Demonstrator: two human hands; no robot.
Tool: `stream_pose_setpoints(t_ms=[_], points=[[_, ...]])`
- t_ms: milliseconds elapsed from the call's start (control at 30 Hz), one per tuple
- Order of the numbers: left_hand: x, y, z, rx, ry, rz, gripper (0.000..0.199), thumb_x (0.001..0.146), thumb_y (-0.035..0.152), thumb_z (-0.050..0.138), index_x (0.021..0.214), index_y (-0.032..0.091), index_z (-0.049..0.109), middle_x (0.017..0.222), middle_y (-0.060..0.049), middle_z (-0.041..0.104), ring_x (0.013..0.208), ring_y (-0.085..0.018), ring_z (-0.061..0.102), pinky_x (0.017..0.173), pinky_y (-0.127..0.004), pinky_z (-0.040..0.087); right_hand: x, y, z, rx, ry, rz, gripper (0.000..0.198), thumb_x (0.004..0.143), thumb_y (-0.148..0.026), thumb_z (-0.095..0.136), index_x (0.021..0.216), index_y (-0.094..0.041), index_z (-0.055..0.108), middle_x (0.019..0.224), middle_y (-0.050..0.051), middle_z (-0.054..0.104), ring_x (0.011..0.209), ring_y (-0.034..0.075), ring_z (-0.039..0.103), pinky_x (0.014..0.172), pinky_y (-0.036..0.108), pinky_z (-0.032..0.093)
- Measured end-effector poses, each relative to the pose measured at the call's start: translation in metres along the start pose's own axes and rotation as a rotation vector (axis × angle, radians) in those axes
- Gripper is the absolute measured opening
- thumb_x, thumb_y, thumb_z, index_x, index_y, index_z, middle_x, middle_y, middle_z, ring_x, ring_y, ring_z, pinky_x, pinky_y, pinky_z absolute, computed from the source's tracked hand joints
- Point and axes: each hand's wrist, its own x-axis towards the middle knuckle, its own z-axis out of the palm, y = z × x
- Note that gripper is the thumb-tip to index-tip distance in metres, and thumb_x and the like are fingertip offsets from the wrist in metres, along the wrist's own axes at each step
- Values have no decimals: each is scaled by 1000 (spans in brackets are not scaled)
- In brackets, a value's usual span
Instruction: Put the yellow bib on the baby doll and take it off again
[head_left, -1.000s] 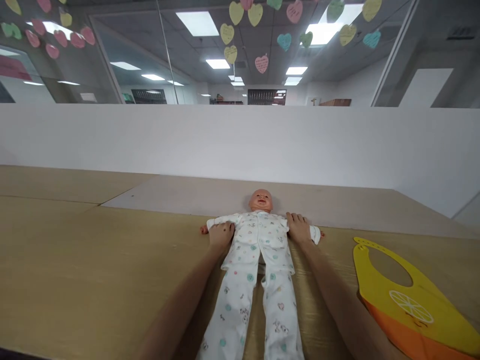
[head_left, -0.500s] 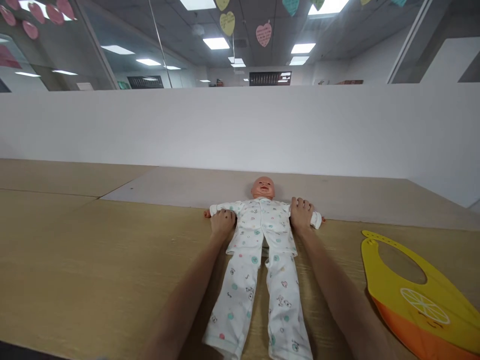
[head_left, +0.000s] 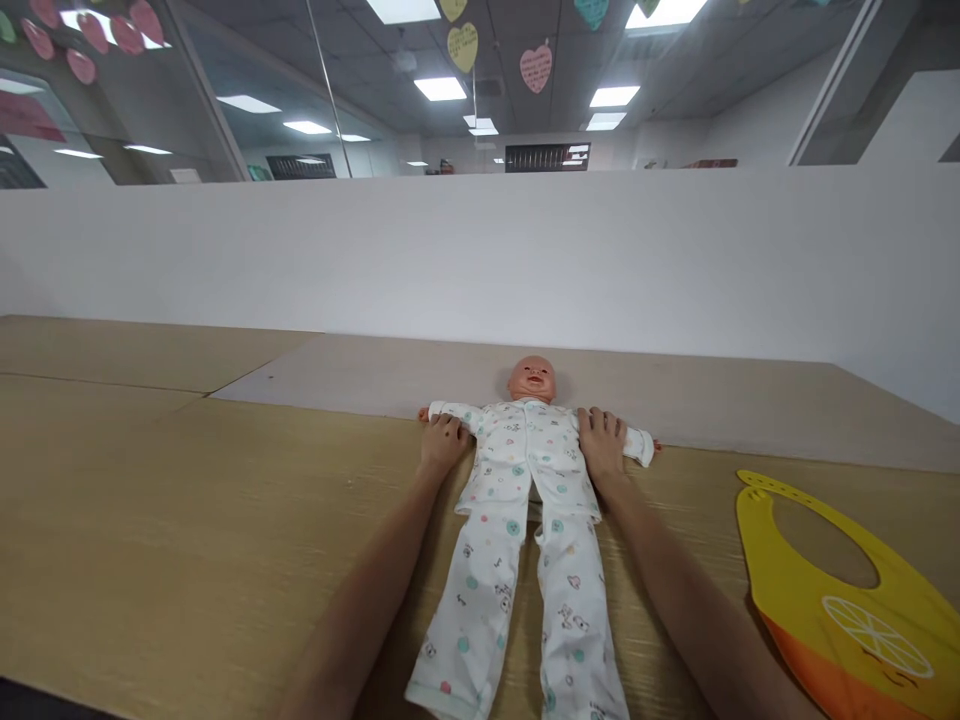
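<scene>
A baby doll [head_left: 533, 380] lies face up with its head toward the wall and its arms spread out. It wears a white patterned pajama top [head_left: 510, 440] and white patterned pajama pants [head_left: 480, 600]. My left hand [head_left: 446, 438] is closed over the sleeve on the doll's left-side arm in view. Over the opposite sleeve, close to the shoulder, my right hand [head_left: 601, 440] has its fingers curled. The doll's small hands stick out past both cuffs. My palms and the cloth beneath them are hidden.
A yellow and orange bib [head_left: 810, 600] with a citrus-slice print lies to the right on the brown table [head_left: 225, 530]. A low white wall [head_left: 420, 260] closes off the back, with glass above it bearing heart-shaped paper notes [head_left: 536, 68].
The view has shifted slightly, so everything sits a little farther right. My right hand has moved slightly inward along the sleeve, toward the doll's shoulder. My left hand stays on its sleeve.
</scene>
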Motion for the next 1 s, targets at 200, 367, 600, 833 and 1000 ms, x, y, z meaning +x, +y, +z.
stream_pose_setpoints(t_ms=[200,367,600,833,1000], points=[[-15,15,-9,-89,-84,62,25,90,18,44,96,15,68,106,-13,68,105,-26,57,95,-40,42,-2,-1,-3,26,-32,-21,40,96,-17,36,131,-16,56,130,19,54,112,32,44,94,46,33],[-42,32,-20,-102,-151,151,28,91,14,40,110,13,61,114,-15,65,108,-28,55,94,-40,42,-8,-3,-6,-1,-4,-43,39,97,-19,37,130,-19,57,137,15,51,121,33,40,98,47,33],[-97,28,-39,-57,-117,239,23,90,18,42,105,11,58,107,-17,61,98,-30,54,87,-43,43,-55,11,-22,52,188,-216,48,93,-17,39,140,-21,48,140,17,50,130,37,41,97,51,40],[-142,20,-53,-180,-43,752,40,88,36,51,119,11,52,108,-16,61,105,-28,54,95,-44,44,-128,30,-35,383,217,-396,80,87,-24,46,157,-36,9,144,14,46,129,40,47,100,57,43],[-158,30,-66,-175,68,985,54,89,35,52,138,17,39,133,-18,53,130,-31,43,111,-52,34,-147,19,-66,468,142,-523,74,91,-23,44,157,-33,14,151,10,40,133,37,45,98,53,49]])
